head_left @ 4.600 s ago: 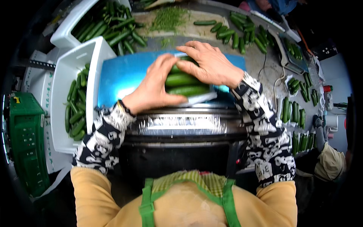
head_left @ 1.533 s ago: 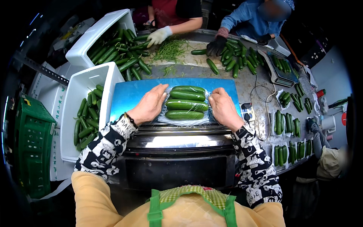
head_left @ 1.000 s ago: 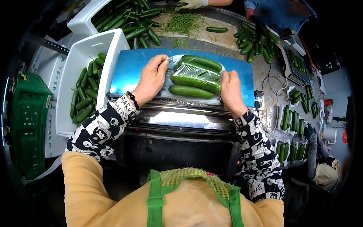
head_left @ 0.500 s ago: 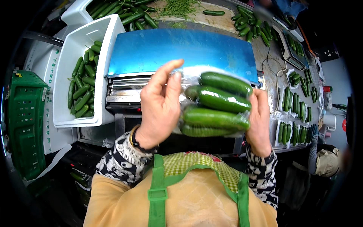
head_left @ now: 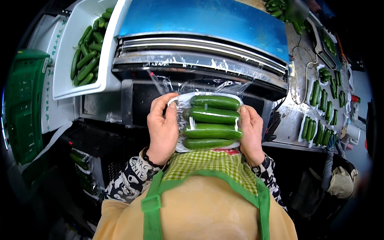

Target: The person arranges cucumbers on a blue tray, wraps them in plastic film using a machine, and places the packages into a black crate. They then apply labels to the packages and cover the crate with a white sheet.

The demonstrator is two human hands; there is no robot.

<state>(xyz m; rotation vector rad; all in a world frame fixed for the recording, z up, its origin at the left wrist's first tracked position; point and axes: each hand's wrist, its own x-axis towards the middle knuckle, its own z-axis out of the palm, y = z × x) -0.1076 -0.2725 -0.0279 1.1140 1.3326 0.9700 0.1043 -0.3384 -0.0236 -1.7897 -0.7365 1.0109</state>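
Observation:
A white tray of several green cucumbers (head_left: 214, 116) lies level close to my apron, with shiny clear film over the cucumbers. My left hand (head_left: 163, 130) grips its left edge, thumb near the far corner. On the opposite edge my right hand (head_left: 252, 130) has its fingers closed round the side. From the tray's far side, clear plastic film (head_left: 214, 86) stretches up toward the front of a wrapping machine (head_left: 188, 60) with a blue top. The tray's underside and several of my fingertips are hidden.
At the left stands a white foam box (head_left: 110, 52) holding loose cucumbers, beside a green crate (head_left: 30, 104). More trays of cucumbers (head_left: 315, 93) lie on the metal table at the right. A co-worker's sleeve (head_left: 328, 166) shows at far right.
The cucumber tray has come down toward my body and now lies level and straight. Film now spans from the machine to it. My left hand has closed on the tray's edge.

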